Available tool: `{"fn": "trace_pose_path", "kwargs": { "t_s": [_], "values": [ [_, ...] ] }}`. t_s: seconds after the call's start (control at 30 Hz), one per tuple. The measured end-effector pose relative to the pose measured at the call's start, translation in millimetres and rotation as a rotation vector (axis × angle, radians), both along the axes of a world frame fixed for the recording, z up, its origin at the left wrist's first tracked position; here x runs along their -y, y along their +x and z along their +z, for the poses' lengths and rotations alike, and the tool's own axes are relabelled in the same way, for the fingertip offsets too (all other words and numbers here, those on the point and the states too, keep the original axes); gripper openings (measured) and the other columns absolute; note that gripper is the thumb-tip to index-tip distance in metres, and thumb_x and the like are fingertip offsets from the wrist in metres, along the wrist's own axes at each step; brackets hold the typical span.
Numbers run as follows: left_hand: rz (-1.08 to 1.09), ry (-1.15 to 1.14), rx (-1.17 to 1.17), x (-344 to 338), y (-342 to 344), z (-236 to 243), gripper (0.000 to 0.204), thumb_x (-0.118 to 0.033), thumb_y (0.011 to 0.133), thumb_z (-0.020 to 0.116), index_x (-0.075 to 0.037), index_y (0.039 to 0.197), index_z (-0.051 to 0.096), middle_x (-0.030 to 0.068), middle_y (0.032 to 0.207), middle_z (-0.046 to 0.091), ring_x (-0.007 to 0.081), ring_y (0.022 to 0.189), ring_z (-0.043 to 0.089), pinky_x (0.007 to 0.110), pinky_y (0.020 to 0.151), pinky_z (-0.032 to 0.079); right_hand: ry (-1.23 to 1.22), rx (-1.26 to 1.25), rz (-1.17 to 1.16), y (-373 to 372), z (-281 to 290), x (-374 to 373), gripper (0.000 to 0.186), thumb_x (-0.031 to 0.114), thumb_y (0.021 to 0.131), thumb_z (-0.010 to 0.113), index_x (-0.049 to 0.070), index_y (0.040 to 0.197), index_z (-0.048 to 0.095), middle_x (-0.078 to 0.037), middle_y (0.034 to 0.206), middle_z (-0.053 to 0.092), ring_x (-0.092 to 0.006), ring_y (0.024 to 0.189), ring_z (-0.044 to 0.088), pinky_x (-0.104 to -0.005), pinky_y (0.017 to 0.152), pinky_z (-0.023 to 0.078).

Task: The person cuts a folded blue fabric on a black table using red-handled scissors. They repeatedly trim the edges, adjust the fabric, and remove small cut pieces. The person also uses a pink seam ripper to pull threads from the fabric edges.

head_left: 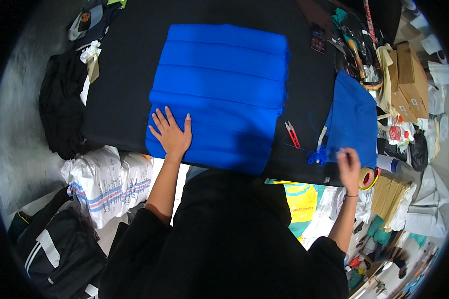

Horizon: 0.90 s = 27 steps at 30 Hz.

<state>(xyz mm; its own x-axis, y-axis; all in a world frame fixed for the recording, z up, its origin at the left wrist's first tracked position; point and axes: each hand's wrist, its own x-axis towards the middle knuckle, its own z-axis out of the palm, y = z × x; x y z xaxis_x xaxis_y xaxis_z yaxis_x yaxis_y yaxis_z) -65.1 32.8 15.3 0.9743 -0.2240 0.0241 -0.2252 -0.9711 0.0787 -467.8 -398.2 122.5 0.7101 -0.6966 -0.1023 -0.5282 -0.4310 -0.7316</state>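
Note:
A broad piece of bright blue cloth point(219, 74) with several crosswise seams or folds lies on the black-covered table. Its right edge is frayed. My left hand point(172, 135) rests flat on the cloth's near left part, fingers spread. Off the table's near right side, my right hand point(350, 169) is raised with its fingers curled together; it is slightly blurred, and whatever they pinch is too small to make out. Beside it sits a small tangle of blue threads point(317, 155). Red-handled thread snips point(293, 135) lie between the cloth and the tangle.
A darker blue cloth point(353, 119) covers the table's right side. Farther back are a phone point(318, 39) and a basket of tools point(359, 65). Cardboard boxes point(411, 79) stand at the right, a tape roll point(366, 178) near my right wrist, white sacks point(105, 182) at the left.

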Motion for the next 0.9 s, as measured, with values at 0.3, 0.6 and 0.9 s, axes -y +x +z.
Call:
{"fn": "trace_pose_path", "kwargs": {
  "t_s": [0.3,0.6,0.9],
  "values": [
    [-0.003,-0.028,-0.019,-4.4,1.3,-3.1,0.094,-0.070,0.104,0.044,0.000,0.166,0.032,0.0289,0.174,0.020,0.0439,0.164,0.008,0.065,0.128,-0.001,0.631,0.339,0.432,131.4,14.0,-119.4,0.023,0.022,0.109,0.062,0.003,0.096,0.061,-0.021,0.149,0.063,-0.0305,0.125,0.062,-0.0432,0.114,0.040],
    [0.006,-0.041,-0.047,-1.6,0.5,4.6,0.096,-0.071,0.103,0.046,0.000,0.166,0.032,0.0283,0.174,0.020,0.0431,0.164,0.008,0.065,0.128,0.000,0.715,0.693,-0.514,7.8,-23.7,0.4,0.023,0.028,0.110,0.059,0.013,0.092,0.058,0.004,0.072,0.048,-0.0056,0.061,0.047,-0.0262,0.056,0.041],
    [0.000,-0.005,-0.061,0.3,2.7,1.7,0.094,-0.070,0.104,0.044,0.001,0.166,0.031,0.0289,0.174,0.019,0.0430,0.164,0.008,0.066,0.127,0.000,-0.284,-0.764,0.516,90.0,57.1,-89.5,0.032,0.012,0.089,0.071,-0.004,0.117,0.069,-0.019,0.137,0.066,-0.0401,0.124,0.064,-0.0447,0.103,0.052]
  ]
}}
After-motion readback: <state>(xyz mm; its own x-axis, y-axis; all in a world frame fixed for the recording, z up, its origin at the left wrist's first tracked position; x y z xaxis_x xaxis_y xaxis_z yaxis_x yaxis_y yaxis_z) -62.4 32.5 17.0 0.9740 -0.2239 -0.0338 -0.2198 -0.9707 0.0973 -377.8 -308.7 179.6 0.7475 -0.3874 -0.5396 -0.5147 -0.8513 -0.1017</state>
